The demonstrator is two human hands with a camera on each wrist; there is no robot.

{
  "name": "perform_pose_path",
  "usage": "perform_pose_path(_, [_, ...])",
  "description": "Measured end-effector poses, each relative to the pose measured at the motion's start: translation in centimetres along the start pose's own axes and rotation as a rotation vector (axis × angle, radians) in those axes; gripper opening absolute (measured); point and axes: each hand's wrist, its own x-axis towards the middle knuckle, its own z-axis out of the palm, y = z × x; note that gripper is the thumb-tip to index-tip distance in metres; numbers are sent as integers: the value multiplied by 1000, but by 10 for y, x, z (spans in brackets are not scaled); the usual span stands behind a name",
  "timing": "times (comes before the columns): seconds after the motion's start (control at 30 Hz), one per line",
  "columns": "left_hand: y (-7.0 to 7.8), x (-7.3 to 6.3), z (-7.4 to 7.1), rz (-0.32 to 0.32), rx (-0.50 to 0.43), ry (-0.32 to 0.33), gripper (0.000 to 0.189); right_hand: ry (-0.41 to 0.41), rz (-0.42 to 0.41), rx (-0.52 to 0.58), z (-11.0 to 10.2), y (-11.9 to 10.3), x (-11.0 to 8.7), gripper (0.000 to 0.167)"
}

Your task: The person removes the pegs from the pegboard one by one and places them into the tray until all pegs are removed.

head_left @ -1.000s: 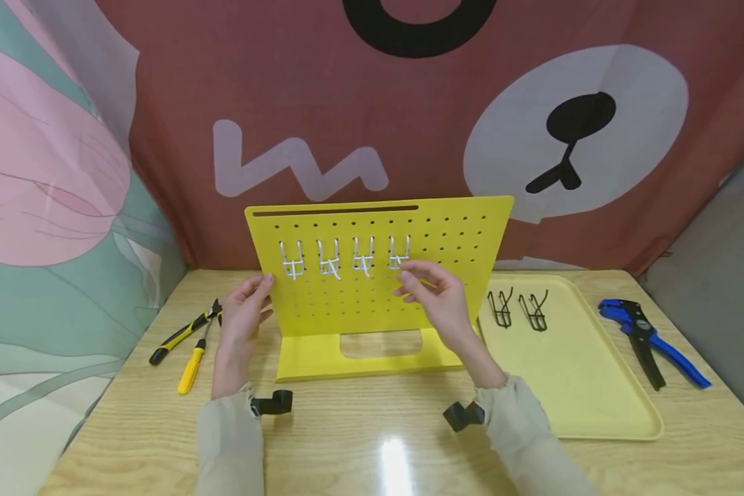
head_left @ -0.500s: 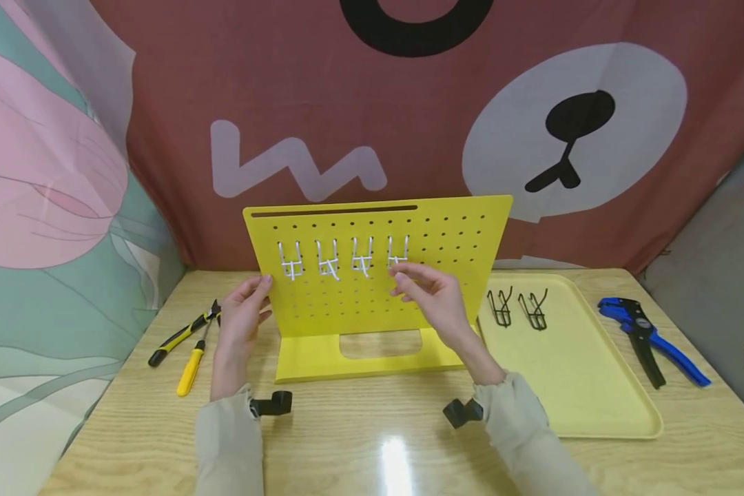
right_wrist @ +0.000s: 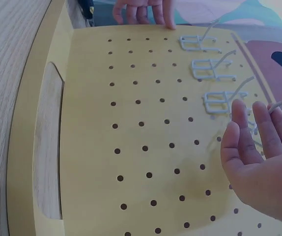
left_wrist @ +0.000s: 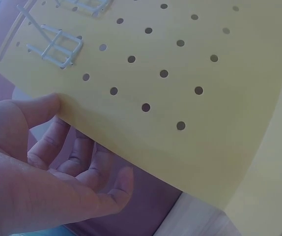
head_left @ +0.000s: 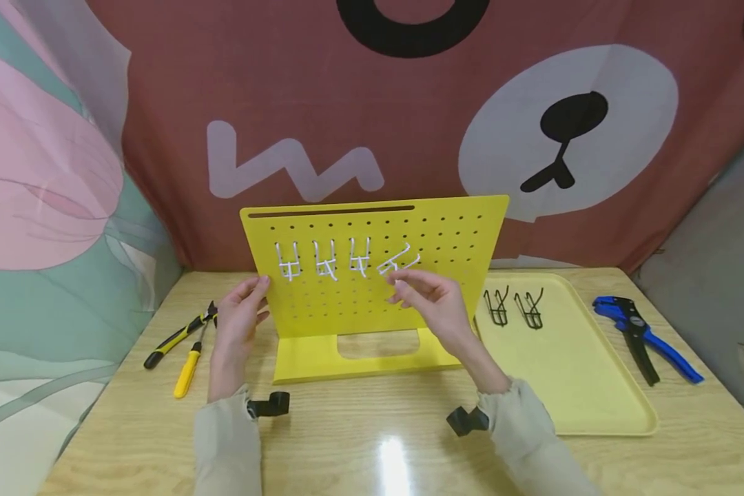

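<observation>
A yellow pegboard (head_left: 322, 317) stands upright on its base. My left hand (head_left: 238, 317) grips its left edge, thumb on the front and fingers behind, as the left wrist view shows. Three white wire hooks hang in a row: one at left (head_left: 289, 270), one in the middle (head_left: 325, 265) and one at right (head_left: 359, 263). Beside them, my right hand (head_left: 437, 303) pinches another white wire hook (head_left: 403, 256), tilted with its prongs pointing up and right in front of the board. In the right wrist view, fingers mostly hide this hook.
Right of the board lies a pale yellow tray (head_left: 583, 386) with two black wire hooks (head_left: 530, 313) on it. Blue-and-black wire strippers (head_left: 638, 331) lie further right. On the left are yellow-and-black cutters (head_left: 176, 341) and a yellow-handled screwdriver (head_left: 187, 374). A printed cloth hangs behind.
The rightmost white hook hung straight in line with the others; now it is tilted sideways in my right hand, its prongs away from their holes. My left hand stays on the board's edge.
</observation>
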Motion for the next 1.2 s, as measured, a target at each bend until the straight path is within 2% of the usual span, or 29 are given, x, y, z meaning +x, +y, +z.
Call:
perform_pose_path(0.2, [1, 0, 1, 10, -9, -2, 16, -5, 16, 6, -4, -5, -5, 26])
perform_pose_path(0.37, [1, 0, 0, 5, -11, -3, 15, -12, 66, 14, -11, -5, -6, 27])
perform_pose_path(0.63, [0, 1, -1, -4, 0, 6, 18, -30, 165, 80, -19, -1, -12, 18])
perform_pose_path(0.87, [-1, 1, -2, 4, 0, -2, 17, -30, 251, 18, -30, 5, -17, 30])
perform_pose_path(1.2, [0, -1, -1, -7, 3, -1, 17, -86, 305, -47, -58, 12, -29, 37])
